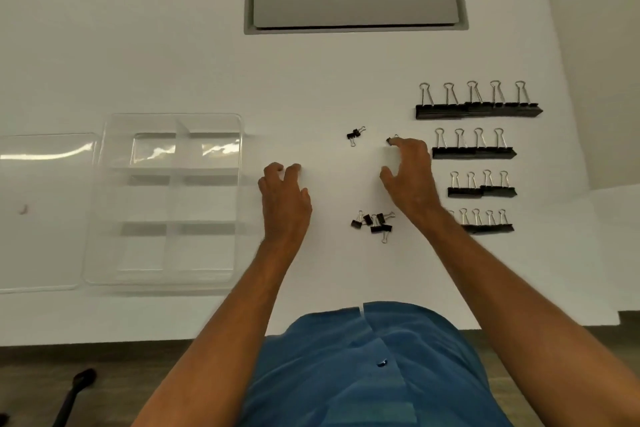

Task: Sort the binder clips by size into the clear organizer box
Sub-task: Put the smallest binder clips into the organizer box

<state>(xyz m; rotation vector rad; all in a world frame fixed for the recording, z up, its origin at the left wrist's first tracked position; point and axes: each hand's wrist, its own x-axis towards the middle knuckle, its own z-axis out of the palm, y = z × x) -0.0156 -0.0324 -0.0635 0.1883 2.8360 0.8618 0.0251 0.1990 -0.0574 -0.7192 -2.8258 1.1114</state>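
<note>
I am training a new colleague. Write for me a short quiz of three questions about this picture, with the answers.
1. True or false: the clear organizer box already holds some binder clips.
2. How many rows of lined-up clips lie to the right of the right hand?
3. Which does the right hand's fingertip touch? A) a small clip B) the loose pile of small clips C) the lid

Key:
1. False; its compartments look empty.
2. Four, the largest clips farthest away.
3. A. The left hand holds nothing.
</note>
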